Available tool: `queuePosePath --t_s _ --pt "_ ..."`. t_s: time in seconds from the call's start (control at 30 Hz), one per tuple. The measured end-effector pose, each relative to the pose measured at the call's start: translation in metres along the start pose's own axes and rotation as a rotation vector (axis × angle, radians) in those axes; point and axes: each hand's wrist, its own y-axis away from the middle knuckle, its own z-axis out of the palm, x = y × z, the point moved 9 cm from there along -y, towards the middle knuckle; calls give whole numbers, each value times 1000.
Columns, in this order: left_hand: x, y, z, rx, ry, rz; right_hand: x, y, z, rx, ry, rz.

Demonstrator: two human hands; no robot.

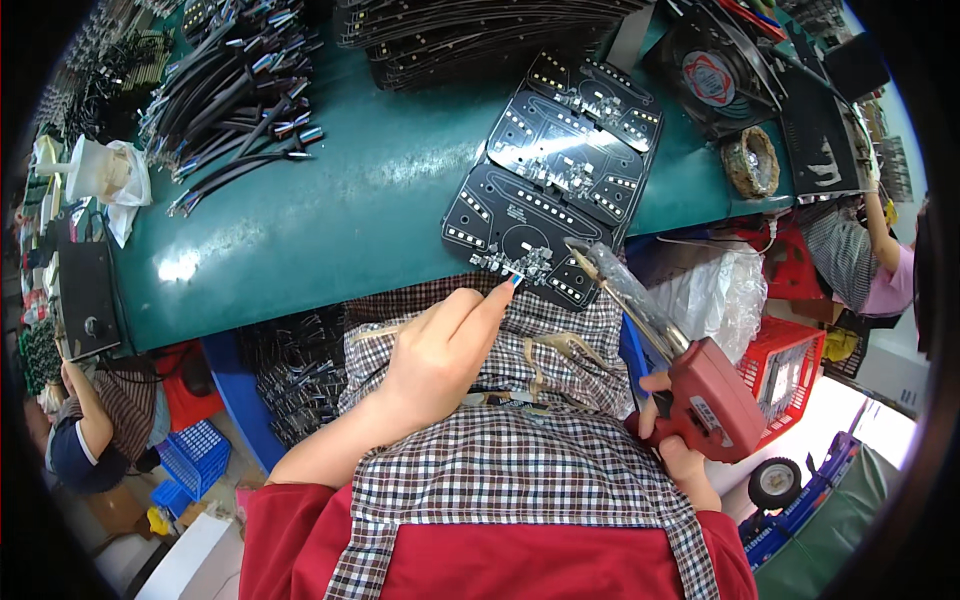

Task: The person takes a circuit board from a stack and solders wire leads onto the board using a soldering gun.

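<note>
Your left hand: fingertips pinched on small blue-and-white wire ends at near edge of flat black printed circuit board. Board lies on green worktop, overhanging front edge. Your right hand: wrapped around dark-red pistol-shaped soldering gun; tip over board, contact unclear.

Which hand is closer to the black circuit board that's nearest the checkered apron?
The left hand: its fingertips are at the near edge of that black circuit board. The right hand is farther off, to its lower right, holding the red soldering gun.
</note>
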Motion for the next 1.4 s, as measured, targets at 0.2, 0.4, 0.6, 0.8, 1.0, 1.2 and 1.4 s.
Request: queuePosePath --t_s 0.2,0.4,0.6,0.8,1.0,1.2,1.4 --pt "-1 2 2 -37 -133 -47 3 -17 8 7 324 225" --pt "-3 2 4 -44 -154 -46 14 -12 1 -110 297 194" --pt "-6 1 4 -51 -152 -109 4 -23 9 -47 234 132" --pt "-6 -1 3 -43 -130 -126 17 -18 4 -85 220 225" --pt "-6 -1 4 -34 -115 -135 21 -18 1 -59 162 248" --pt "-6 -1 3 -18 -94 -130 26 -12 -11 -146 487 203" --pt "-3 -3 4 -29 -130 -105 18 -21 -3 -34 342 229"
